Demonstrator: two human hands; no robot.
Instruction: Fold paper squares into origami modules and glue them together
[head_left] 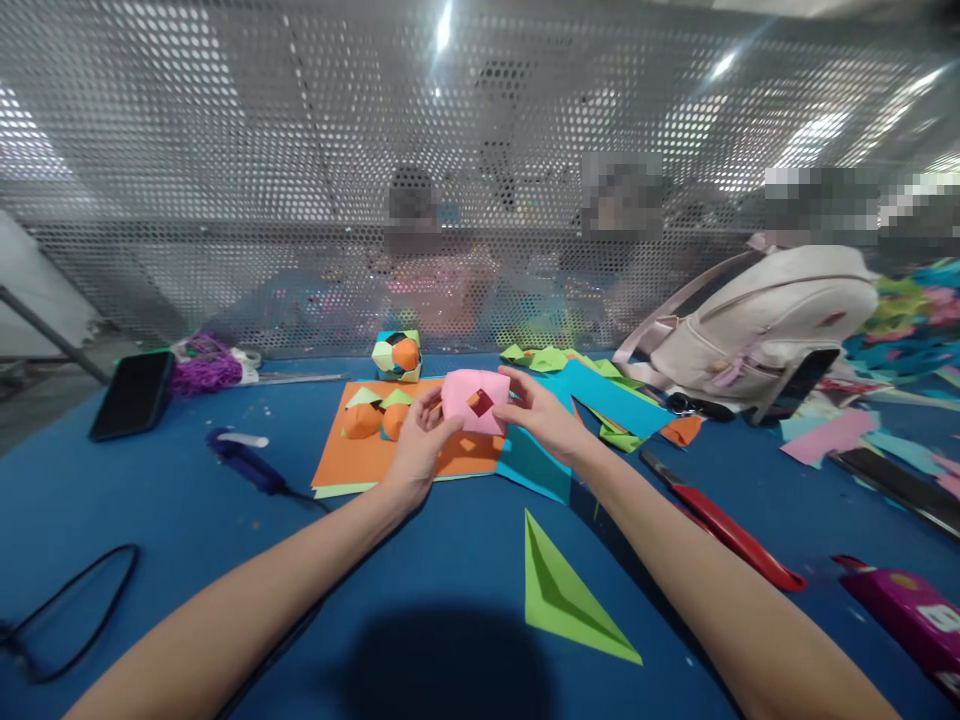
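Note:
A folded pink paper piece [457,396] with a diamond-shaped opening in its front is held up above the table. My left hand [417,440] grips its left side, thumb in front. On the right side, my right hand [541,412] pinches it near the opening. Behind and below lie orange paper sheets [337,460], bearing orange folded paper shapes [363,420] with green tops. Blue paper [532,465] lies under my right hand. Closer to me, a folded green paper triangle [562,590] rests on the table.
Red-handled scissors [739,540], a purple box [907,610] and a cream backpack [772,310] are at right. A glue gun [247,462], phone [135,395] and purple yarn [206,365] lie left. A perforated metal screen [300,150] stands behind, people beyond it.

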